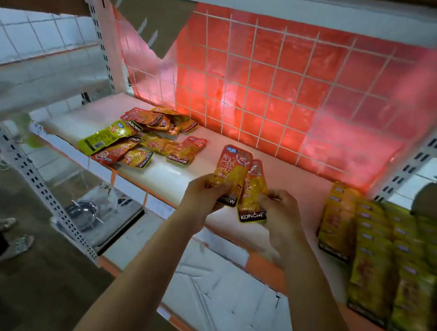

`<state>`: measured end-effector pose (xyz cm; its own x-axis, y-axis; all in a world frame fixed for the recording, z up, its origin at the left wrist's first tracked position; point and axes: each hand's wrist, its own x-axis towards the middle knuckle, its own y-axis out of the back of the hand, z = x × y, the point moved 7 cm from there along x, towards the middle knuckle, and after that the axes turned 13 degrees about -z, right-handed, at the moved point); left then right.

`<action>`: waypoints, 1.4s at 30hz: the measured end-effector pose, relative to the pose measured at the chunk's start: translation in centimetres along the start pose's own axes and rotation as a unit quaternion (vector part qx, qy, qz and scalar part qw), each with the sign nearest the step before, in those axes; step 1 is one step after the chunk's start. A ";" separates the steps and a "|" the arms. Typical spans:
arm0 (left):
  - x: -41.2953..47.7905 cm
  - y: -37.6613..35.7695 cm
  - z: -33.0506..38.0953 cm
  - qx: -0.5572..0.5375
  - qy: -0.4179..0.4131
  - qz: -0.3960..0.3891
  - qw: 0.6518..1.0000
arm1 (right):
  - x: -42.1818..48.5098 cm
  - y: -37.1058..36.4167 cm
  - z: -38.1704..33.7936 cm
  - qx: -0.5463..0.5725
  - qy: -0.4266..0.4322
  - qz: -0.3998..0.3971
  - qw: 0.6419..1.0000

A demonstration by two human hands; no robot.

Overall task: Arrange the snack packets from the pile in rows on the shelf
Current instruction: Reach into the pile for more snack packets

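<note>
Packets sit in both hands at the middle of my view. The left hand (202,194) grips the taller packet (233,169) by its lower half, fingers (210,182) curled round the edge and covering part of the black brand strip. The right hand (281,212) pinches the second packet (253,191) at its right side, fingers (277,195) bent onto the foil. The two packets overlap, the taller one in front at the top, and both hang above the shelf (182,173), not touching it as far as I can judge.

The pile (142,138) lies well apart to the left on the same shelf, a loose heap of red, orange and yellow-green packets lying at all angles. How many lie underneath I cannot tell.

To the right, rows (384,253) of yellow packets stand packed together along the shelf's front. That side is badly smeared, so their print is unreadable, and the rows run out of view at the right edge. A dark shape above them is too blurred to identify.

Behind the shelf stands a white wire grid (278,89) over glowing red sheeting (355,145). At the far left a person's dark clothing and a sandalled foot (21,243) show, cut off by the edge. Below, a lower shelf (222,292) carries flat white pieces I cannot make out.
</note>
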<state>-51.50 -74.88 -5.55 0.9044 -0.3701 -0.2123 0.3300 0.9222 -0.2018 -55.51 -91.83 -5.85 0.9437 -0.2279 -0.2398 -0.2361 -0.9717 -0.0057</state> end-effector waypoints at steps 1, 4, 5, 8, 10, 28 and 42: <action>-0.7 -1.3 -0.3 -0.006 -0.001 -0.014 1.000 | -1.0 1.4 0.3 0.002 0.000 0.016 1.000; -2.2 -4.9 -1.2 -0.006 0.004 -0.047 0.999 | -4.0 5.3 0.4 0.020 0.011 0.052 0.998; -2.6 -6.0 -1.4 0.001 0.010 -0.052 0.999 | -4.9 6.5 0.3 0.027 0.018 0.060 0.998; -3.3 -9.4 -2.3 0.027 0.025 -0.075 0.997 | -7.1 9.7 0.2 0.029 0.040 0.078 0.996; -3.6 -11.6 -2.6 0.043 0.027 -0.092 0.994 | -8.5 11.8 0.3 0.023 0.042 0.096 0.994; -4.5 -38.4 -6.3 0.193 -0.023 -0.174 0.965 | -21.2 37.7 0.9 -0.073 0.027 0.333 0.940; -3.8 -53.8 -9.8 0.395 -0.130 -0.221 0.882 | -22.8 51.3 3.5 -0.091 -0.048 0.348 0.932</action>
<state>-75.31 -124.15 -3.22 0.6378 -0.7695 -0.0324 0.6587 0.5233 0.5406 -90.01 -136.30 -4.09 0.5496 -0.8088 -0.2095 -0.7316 -0.5869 0.3468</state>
